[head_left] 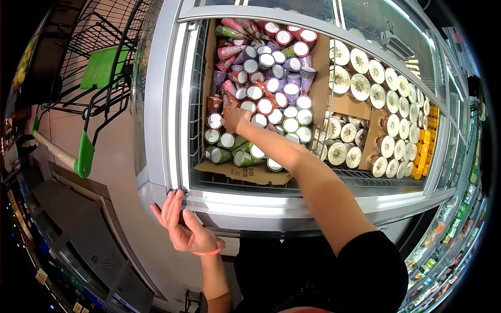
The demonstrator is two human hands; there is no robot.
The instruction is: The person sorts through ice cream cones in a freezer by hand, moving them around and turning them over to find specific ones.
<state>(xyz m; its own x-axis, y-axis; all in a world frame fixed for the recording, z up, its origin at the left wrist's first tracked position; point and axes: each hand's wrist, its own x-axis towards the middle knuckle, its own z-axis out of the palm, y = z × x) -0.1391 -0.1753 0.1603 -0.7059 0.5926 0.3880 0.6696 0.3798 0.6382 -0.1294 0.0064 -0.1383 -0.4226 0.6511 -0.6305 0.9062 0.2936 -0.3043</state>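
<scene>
My right hand [236,118] reaches down into the chest freezer [240,209], among paper-wrapped ice cream cones [250,65] with round white lids. Its fingers are bent around a brown-wrapped ice cream cone [228,98], partly hidden between its neighbours. Purple and pink cones lie beyond the hand, and green cones [242,158] lie nearer to me. Outside the freezer's front left corner, my left hand [187,229] is held up with its fingers stretched out, holding nothing. A pink band [211,249] circles the left wrist.
A cardboard tray [250,173] borders the cones. Right of them are stacked round-lidded tubs [360,86] and yellow packs [425,148]. Sliding glass with a metal frame [292,20] covers the freezer's far side. A shopping cart [83,154] stands at left; stocked shelves [443,235] line the right.
</scene>
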